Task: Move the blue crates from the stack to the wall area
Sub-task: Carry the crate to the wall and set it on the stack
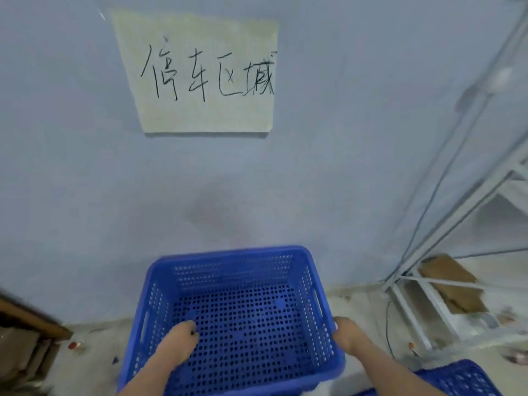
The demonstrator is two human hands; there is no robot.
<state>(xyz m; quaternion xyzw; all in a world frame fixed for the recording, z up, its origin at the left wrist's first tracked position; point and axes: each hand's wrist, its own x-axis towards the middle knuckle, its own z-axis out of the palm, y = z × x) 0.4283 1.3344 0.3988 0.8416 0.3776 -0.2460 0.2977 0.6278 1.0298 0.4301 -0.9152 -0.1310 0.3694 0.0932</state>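
second blue crate cut off at bottom edge, shelf frame cropped right, brown clutter blurred

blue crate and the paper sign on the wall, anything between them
Nothing: in the head view, only bare wall with a faint dark smudge separates the blue crate from the paper sign.

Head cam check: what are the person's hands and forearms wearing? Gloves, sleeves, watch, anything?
Nothing visible. Both the left hand and the right hand are bare, with no gloves, rings or markings. Both forearms are bare to the bottom frame edge: no sleeves, watch or bands show. Motion blur hides finer detail such as the nails.
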